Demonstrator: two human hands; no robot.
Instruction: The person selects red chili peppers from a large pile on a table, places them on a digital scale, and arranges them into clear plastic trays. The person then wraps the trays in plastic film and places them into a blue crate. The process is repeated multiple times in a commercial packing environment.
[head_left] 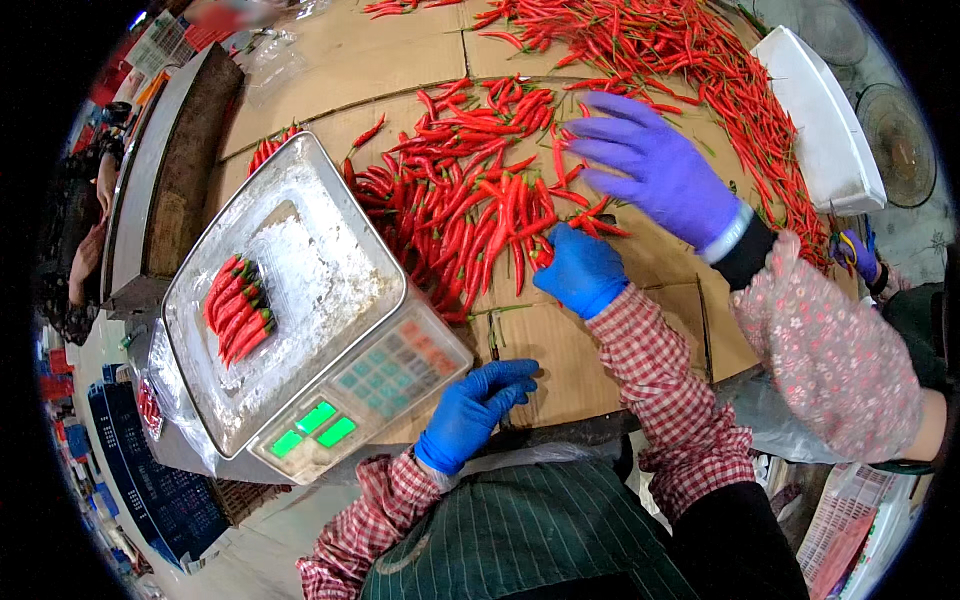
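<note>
My left hand [470, 410], in a blue glove, is beside the scale's lower right corner above the cardboard, fingers loosely extended, holding nothing. My right hand [580, 270], also blue-gloved, has its fingers curled on red chillies at the near edge of a loose pile [460, 190]. The metal scale [185, 350] stands at left with a small tray of aligned chillies [240, 310] on its pan. A co-worker's purple-gloved hand [670, 170] reaches over the pile from the right, fingers spread, just above my right hand.
Cardboard [340, 45] covers the table. A larger chilli heap [720, 80] lies behind, beside a white bin [810, 120]. Another person's purple-gloved hand [860, 255] shows at far right. A long box [150, 190] and another person's hands [90, 240] are at left. Crates [140, 470] sit below.
</note>
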